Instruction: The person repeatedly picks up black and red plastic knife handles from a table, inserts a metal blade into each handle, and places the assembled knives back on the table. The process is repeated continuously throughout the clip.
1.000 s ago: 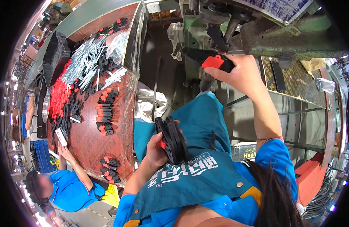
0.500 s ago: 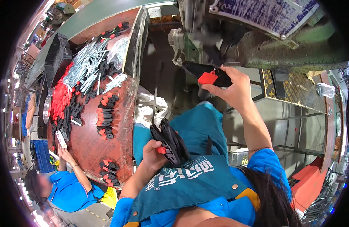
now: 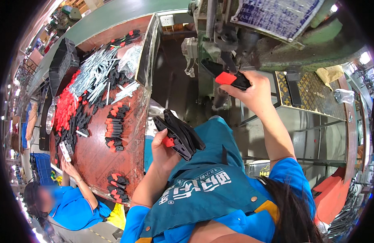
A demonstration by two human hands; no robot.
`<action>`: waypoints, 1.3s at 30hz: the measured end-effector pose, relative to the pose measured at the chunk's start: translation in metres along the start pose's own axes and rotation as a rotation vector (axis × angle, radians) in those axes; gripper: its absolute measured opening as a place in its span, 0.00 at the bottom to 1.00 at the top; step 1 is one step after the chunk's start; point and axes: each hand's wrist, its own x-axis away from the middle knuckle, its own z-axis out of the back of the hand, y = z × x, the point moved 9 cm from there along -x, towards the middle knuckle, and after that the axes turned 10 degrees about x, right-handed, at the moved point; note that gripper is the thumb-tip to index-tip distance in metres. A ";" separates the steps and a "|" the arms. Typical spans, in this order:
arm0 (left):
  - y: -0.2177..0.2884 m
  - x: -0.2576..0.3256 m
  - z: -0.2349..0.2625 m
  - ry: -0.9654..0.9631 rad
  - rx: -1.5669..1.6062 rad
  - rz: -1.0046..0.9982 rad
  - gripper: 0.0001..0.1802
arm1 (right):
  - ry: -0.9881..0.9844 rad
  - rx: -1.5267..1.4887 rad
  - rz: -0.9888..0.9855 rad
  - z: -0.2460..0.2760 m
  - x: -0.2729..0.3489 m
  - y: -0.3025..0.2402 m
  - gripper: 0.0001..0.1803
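Observation:
My right hand (image 3: 256, 91) is closed on the back end of a black plastic part (image 3: 212, 68) with a red tab (image 3: 225, 78). This part lies right beneath the dark tool (image 3: 228, 60) of a green machine; whether the tool touches it I cannot tell. Above my lap, my left hand (image 3: 164, 152) grips a small bundle of similar black plastic parts (image 3: 182, 131), stacked side by side, with a red tab showing near the thumb. Some of the left fingers are hidden behind the bundle.
On the left, a reddish-brown table (image 3: 96, 162) carries silver metal bars (image 3: 94, 73), red pieces (image 3: 65, 111) and rows of black-and-red parts (image 3: 114, 127). A co-worker (image 3: 75, 204) handles a white object there. The green machine (image 3: 272, 56) overhangs ahead; a patterned side table (image 3: 312, 93) stands right.
My left hand has lifted the bundle a little, away from my apron. The part in my right hand has shifted slightly and tilted under the machine tool.

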 end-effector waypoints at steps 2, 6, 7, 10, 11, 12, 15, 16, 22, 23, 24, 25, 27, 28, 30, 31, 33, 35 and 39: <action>-0.002 -0.003 -0.010 -0.050 0.019 0.007 0.26 | 0.042 0.029 0.043 0.009 -0.001 -0.010 0.25; -0.008 -0.001 -0.011 -0.099 0.044 0.061 0.29 | 0.114 0.043 0.034 0.016 0.017 -0.016 0.31; -0.008 -0.001 -0.009 -0.094 0.044 0.053 0.29 | 0.137 0.064 0.028 0.018 0.024 -0.016 0.32; -0.010 -0.005 -0.004 -0.062 0.060 0.022 0.29 | 0.186 0.112 0.014 0.027 0.043 -0.022 0.32; -0.014 -0.008 -0.008 -0.101 0.113 0.054 0.29 | 0.204 0.109 0.022 0.030 0.047 -0.025 0.32; -0.018 -0.010 -0.012 -0.141 0.166 0.087 0.29 | 0.194 0.166 0.047 0.031 0.049 -0.030 0.31; -0.028 -0.010 -0.022 -0.265 0.243 0.166 0.30 | 0.181 0.285 0.454 0.021 0.072 -0.049 0.30; -0.027 -0.008 -0.021 -0.275 0.214 0.179 0.31 | 0.297 0.173 0.645 0.030 0.085 -0.058 0.26; -0.025 0.000 -0.027 -0.303 0.146 0.133 0.35 | 0.433 -0.041 0.831 0.030 0.104 -0.072 0.20; -0.025 0.002 -0.030 -0.356 0.142 0.148 0.35 | 0.417 -0.045 0.831 0.026 0.105 -0.072 0.19; -0.026 0.003 -0.034 -0.413 0.138 0.169 0.35 | 0.387 -0.119 0.845 0.024 0.104 -0.073 0.18; -0.026 0.005 -0.038 -0.471 0.133 0.190 0.36 | 0.403 -0.129 0.842 0.024 0.105 -0.073 0.18; -0.025 0.006 -0.037 -0.526 0.169 0.218 0.36 | 0.440 -0.146 0.837 0.024 0.106 -0.074 0.17; -0.024 0.008 -0.039 -0.556 0.186 0.231 0.36 | 0.435 -0.148 0.828 0.022 0.105 -0.075 0.16; -0.019 0.014 -0.042 -0.494 0.164 0.149 0.36 | 0.431 -0.159 0.817 0.020 0.104 -0.079 0.15; -0.018 0.017 -0.046 -0.465 0.152 0.101 0.36 | 0.344 -0.195 0.683 0.014 0.094 -0.075 0.14; -0.019 0.013 -0.055 -0.463 0.098 0.077 0.36 | 0.162 -0.276 0.424 -0.005 0.082 -0.072 0.12; -0.017 0.007 -0.021 -0.271 0.058 0.032 0.39 | -0.052 -0.425 0.205 -0.028 0.083 -0.074 0.13; -0.005 0.005 -0.014 -0.352 0.197 -0.005 0.35 | -0.285 -0.610 -0.028 -0.060 0.089 -0.082 0.15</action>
